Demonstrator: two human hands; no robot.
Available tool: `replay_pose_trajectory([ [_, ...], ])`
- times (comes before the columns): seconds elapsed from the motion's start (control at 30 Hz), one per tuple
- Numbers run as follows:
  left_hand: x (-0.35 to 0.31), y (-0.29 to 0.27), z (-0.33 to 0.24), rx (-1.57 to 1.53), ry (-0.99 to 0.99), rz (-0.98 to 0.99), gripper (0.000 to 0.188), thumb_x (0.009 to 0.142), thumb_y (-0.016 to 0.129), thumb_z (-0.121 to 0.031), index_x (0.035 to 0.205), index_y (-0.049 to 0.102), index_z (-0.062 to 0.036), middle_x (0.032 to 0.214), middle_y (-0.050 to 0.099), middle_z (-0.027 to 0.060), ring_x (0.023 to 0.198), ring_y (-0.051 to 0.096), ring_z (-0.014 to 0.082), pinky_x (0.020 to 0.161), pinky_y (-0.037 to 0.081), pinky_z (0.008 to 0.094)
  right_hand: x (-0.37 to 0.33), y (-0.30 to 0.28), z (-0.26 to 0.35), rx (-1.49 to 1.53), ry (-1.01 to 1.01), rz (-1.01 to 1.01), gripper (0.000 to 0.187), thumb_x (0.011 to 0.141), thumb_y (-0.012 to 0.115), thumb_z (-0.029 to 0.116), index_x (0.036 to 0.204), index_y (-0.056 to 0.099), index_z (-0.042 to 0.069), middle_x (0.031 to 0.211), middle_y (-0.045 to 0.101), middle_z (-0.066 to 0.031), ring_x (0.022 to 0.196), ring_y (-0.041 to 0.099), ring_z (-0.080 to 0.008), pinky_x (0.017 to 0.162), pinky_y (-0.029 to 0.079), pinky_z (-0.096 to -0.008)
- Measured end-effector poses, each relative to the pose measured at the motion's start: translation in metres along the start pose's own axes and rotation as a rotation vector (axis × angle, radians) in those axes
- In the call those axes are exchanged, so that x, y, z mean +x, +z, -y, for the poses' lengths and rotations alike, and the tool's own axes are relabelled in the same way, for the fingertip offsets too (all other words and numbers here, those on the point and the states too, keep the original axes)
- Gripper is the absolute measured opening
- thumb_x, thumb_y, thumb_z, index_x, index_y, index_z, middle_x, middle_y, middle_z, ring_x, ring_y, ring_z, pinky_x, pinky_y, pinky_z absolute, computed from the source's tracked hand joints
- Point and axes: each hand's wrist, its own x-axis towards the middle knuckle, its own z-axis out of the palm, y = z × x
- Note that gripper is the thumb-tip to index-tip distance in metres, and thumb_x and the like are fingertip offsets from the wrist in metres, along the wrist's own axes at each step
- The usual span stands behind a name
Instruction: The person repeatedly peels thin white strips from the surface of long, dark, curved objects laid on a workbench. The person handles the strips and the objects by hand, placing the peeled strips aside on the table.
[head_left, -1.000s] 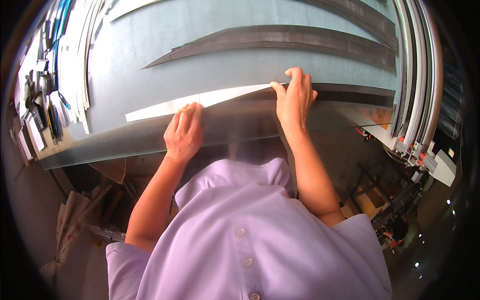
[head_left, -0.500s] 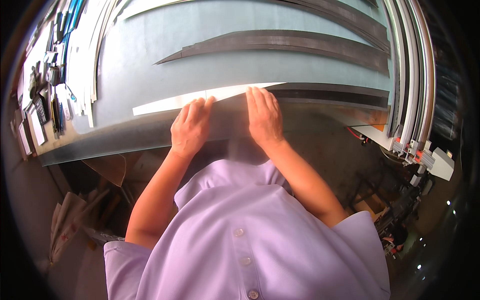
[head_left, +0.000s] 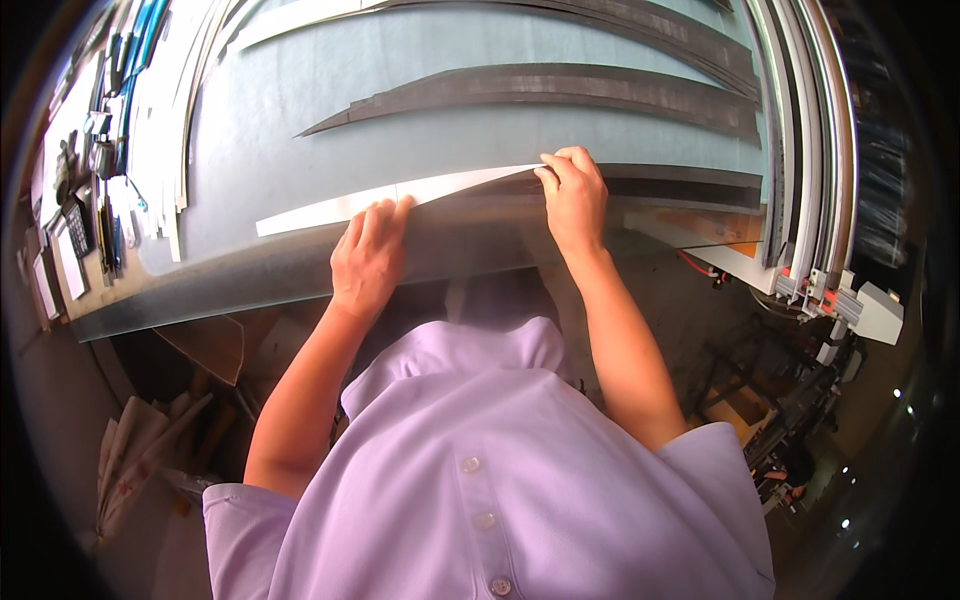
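A long, thin white strip [head_left: 380, 203], tapered to a point at its right end, lies along the near part of a pale glass-like tabletop [head_left: 250, 140]. My left hand [head_left: 368, 258] rests with its fingers stretched out on the strip's near edge; they lie on it rather than wrap round it. With thumb and forefinger, my right hand [head_left: 575, 205] pinches the strip's pointed right tip. Just beyond that hand, a dark grey strip [head_left: 690, 188] runs to the right; the hand partly hides its left end.
Farther back lie a tapered dark strip [head_left: 560, 85] and another dark strip [head_left: 640, 22]. Pale strips and tools [head_left: 125, 90] crowd the left side. Metal rails [head_left: 810, 130] bound the right, ending in a white bracket [head_left: 878, 315]. The table's near edge [head_left: 200, 310] faces me.
My right hand has moved right along the white strip and gone from flat fingers to a pinch at its tip. My left hand stays on the strip. The whole view has shifted slightly.
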Motion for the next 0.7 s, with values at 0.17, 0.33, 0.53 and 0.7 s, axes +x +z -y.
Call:
replay_pose_trajectory([
  [0.17,-0.002,-0.001,-0.001,0.003,-0.013,0.038,0.054,0.078,0.063,-0.001,0.131,0.063,-0.0098,0.113,0.063,0.0051,0.106,0.064,0.0221,0.086,0.056,0.0318,0.004,0.002,0.007,0.011,0.111,0.079,0.016,0.081,0.080,0.009,0.086,0.067,0.002,0.096,0.065,-0.0089,0.085,0.064,-0.0289,0.073,0.051,-0.0415],
  [0.33,-0.006,0.005,0.000,-0.005,-0.079,0.066,0.045,0.079,0.063,-0.003,0.124,0.062,-0.0079,0.118,0.064,0.0053,0.108,0.065,0.0223,0.088,0.056,0.0325,0.016,-0.005,0.021,0.220,0.324,0.230,0.019,0.080,0.081,0.013,0.087,0.066,0.003,0.090,0.065,-0.0109,0.079,0.064,-0.0312,0.072,0.051,-0.0441],
  [0.53,-0.005,0.002,0.000,-0.022,-0.054,0.063,0.039,0.079,0.064,-0.005,0.117,0.062,-0.0080,0.119,0.064,0.0051,0.110,0.064,0.0234,0.089,0.056,0.0328,0.017,0.000,0.028,0.171,0.276,0.224,0.016,0.084,0.078,0.012,0.086,0.068,0.000,0.081,0.064,-0.0125,0.076,0.065,-0.0284,0.071,0.051,-0.0399],
  [0.7,-0.001,0.001,-0.001,-0.059,-0.053,0.093,0.038,0.080,0.063,-0.005,0.118,0.063,-0.0087,0.119,0.064,0.0054,0.110,0.065,0.0256,0.089,0.056,0.0346,0.011,-0.002,0.036,0.065,0.135,0.165,0.011,0.082,0.074,0.011,0.084,0.068,0.002,0.086,0.065,-0.0148,0.083,0.064,-0.0364,0.072,0.051,-0.0457],
])
